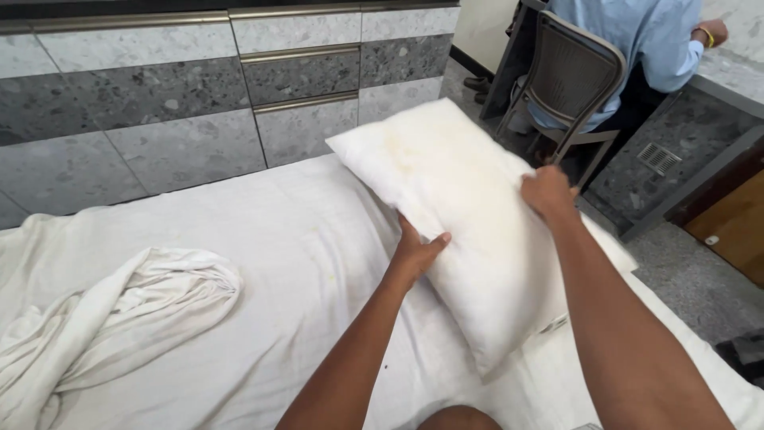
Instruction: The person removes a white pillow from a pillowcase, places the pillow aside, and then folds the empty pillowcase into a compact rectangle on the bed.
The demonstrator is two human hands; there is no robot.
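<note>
Lightly held, the white pillow (461, 215) could slip onto the bed (263, 239), since the left hand (414, 253) pinches only its edge while the right hand (547, 193) merely grips the far side.

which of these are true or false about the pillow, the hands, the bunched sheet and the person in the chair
1. Both hands hold the white pillow: true; the left hand grips its lower edge, the right hand its far side.
2. The pillow lies on the floor: false; it is lifted over the bed.
3. A crumpled sheet lies on the bed's left side: true.
4. The chair is empty: false; a person in a light blue shirt sits in it.
</note>
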